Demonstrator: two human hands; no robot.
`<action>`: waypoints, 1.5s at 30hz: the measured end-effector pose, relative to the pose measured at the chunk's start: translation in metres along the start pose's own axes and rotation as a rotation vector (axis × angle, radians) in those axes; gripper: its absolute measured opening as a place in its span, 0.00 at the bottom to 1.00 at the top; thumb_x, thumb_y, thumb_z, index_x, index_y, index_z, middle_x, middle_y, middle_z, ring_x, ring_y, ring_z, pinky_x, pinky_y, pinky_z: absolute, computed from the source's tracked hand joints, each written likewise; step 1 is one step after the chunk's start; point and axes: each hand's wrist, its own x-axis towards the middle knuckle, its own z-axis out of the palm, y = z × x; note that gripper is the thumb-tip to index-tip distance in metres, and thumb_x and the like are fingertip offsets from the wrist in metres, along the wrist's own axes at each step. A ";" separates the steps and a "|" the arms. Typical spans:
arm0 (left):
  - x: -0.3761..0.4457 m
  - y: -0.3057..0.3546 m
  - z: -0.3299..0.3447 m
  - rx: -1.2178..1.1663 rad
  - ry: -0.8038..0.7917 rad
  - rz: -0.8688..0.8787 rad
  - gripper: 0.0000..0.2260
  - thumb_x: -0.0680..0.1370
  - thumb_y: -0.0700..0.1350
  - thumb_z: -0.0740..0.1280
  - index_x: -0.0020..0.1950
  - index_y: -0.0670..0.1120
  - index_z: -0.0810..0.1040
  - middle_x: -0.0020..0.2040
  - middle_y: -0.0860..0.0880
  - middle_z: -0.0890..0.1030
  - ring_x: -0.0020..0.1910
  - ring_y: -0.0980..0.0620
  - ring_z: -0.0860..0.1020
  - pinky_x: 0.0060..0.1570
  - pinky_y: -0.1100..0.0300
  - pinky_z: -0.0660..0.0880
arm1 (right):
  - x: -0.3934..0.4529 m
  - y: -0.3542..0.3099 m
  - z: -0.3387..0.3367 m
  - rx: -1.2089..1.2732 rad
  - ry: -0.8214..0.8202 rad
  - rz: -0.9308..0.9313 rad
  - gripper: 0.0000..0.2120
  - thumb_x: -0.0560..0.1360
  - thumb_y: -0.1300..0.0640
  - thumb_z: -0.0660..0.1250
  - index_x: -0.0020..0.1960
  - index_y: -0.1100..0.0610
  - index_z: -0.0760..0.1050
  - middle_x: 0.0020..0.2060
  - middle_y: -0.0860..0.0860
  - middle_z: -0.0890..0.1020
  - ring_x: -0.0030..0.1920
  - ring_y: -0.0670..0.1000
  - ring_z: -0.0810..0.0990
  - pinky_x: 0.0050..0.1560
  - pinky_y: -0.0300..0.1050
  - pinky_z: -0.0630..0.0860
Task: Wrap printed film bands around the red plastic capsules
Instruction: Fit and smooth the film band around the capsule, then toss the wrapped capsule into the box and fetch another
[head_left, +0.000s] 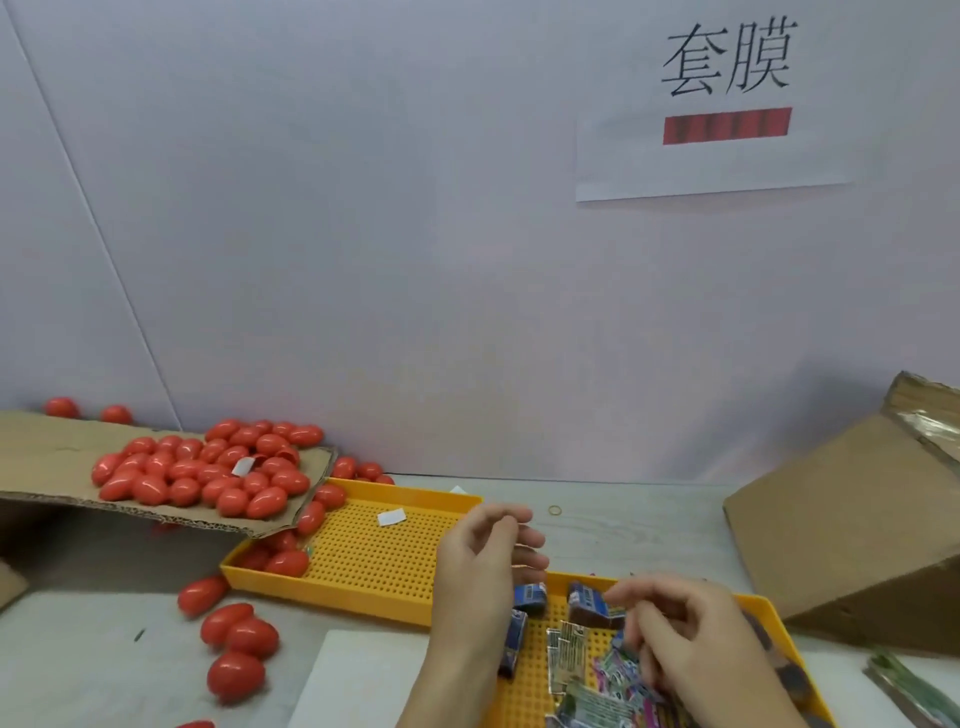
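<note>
Nearest to me, both hands hang over the yellow perforated tray at the front of the bench, where a loose heap of printed film bands lies, some flat, some sprung open into little sleeves. The right hand reaches down into the heap with its fingers curled; it seems to be picking at a band, though I cannot tell whether it has one pinched. The left hand hovers beside it with fingers loosely bent and nothing in it.

As for progress, I see no capsule wearing a band anywhere. The red capsules are glossy, egg-shaped and bare: most sit piled on a cardboard flap at the left, some have spilled into a second yellow tray beneath it, and a few lie loose on the bench near the left hand. So the bulk of the work looks to be ahead, and the step in hand is fetching a band. A cardboard box stands at the right.
</note>
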 end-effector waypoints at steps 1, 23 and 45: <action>0.003 0.004 -0.006 0.069 -0.002 0.030 0.10 0.82 0.37 0.61 0.47 0.41 0.81 0.36 0.47 0.83 0.34 0.50 0.81 0.35 0.59 0.79 | -0.001 -0.002 -0.001 -0.014 -0.014 0.002 0.23 0.79 0.69 0.62 0.40 0.45 0.84 0.30 0.57 0.82 0.25 0.53 0.78 0.27 0.41 0.74; 0.207 0.003 -0.070 1.732 0.077 -0.121 0.15 0.76 0.39 0.69 0.62 0.43 0.74 0.60 0.44 0.77 0.60 0.43 0.77 0.47 0.54 0.75 | 0.009 0.005 0.010 -0.304 0.077 -0.029 0.16 0.75 0.49 0.67 0.41 0.24 0.75 0.36 0.28 0.80 0.32 0.37 0.79 0.41 0.33 0.76; -0.005 -0.002 0.047 0.084 -0.038 -0.050 0.09 0.78 0.47 0.71 0.40 0.46 0.85 0.34 0.45 0.84 0.31 0.50 0.80 0.29 0.60 0.75 | 0.000 -0.016 0.010 0.124 0.092 -0.157 0.16 0.69 0.62 0.77 0.50 0.44 0.80 0.38 0.47 0.83 0.34 0.52 0.82 0.37 0.50 0.79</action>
